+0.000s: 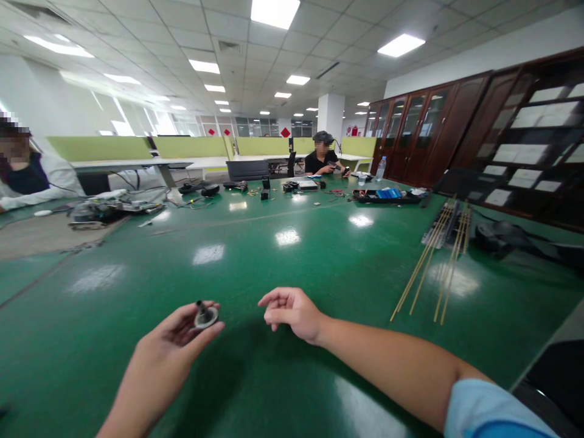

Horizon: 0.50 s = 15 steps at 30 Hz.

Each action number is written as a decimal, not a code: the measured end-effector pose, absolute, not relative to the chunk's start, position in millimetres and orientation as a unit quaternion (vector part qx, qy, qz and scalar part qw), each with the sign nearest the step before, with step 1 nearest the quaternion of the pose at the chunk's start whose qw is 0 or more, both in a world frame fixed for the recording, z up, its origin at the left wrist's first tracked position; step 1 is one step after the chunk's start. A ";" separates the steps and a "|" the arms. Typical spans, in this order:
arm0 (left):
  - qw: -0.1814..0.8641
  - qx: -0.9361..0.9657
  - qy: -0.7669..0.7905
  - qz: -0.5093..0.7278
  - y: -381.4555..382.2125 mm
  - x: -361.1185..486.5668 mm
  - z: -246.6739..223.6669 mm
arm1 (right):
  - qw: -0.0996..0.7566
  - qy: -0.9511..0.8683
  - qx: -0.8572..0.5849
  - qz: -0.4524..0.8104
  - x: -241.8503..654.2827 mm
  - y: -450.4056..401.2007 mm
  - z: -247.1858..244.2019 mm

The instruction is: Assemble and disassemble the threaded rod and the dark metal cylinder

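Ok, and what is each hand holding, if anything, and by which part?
The left hand holds a small metal part by its round base's rim, stem up. The right hand visibly holds nothing.

1. From my remote seat, I read this as an open-plan office with a workshop area.
2. I can see low yellow-green partition panels [262, 146] behind long white desks [201, 163] and a dark, low-backed chair [247, 170].
3. Overhead, my view shows a pale tiled ceiling [168, 30] with bright rectangular light panels [275, 12].
4. On my right stand tall, reddish-brown wooden cabinets [449, 131] with glass-fronted doors.
5. The workshop side shows on the large, glossy green tabletop [310, 261]: a grey heap of mixed parts [103, 208], thin tan rods [417, 267] and a black tray [360, 198] holding blue items [388, 193].
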<state>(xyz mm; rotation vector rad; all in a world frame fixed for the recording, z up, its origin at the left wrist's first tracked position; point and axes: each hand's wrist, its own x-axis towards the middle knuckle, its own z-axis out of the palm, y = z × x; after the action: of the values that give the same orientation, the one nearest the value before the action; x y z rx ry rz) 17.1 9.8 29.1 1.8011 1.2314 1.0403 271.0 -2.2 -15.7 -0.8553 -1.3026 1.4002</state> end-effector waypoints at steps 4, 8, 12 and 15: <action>0.363 0.718 0.473 0.359 35.8 49.2 -0.2 | 0.515 -0.586 -0.475 0.408 276.0 6.9 -25.2; 0.308 0.800 0.407 0.316 40.0 50.8 -29.8 | 0.476 -0.613 -0.516 0.363 272.4 6.4 -34.3; 0.321 0.806 0.401 0.294 39.9 48.8 -35.0 | 0.432 -0.652 -0.525 0.335 266.7 1.4 -30.3; 0.338 0.792 0.418 0.290 41.1 50.1 -29.0 | 0.400 -0.673 -0.533 0.323 265.5 0.1 -24.0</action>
<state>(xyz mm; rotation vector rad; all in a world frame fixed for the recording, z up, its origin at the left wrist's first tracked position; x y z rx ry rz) 50.1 41.1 -29.0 2.0625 1.0879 0.7556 265.5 0.1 -24.0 -1.3473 -1.7013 0.8159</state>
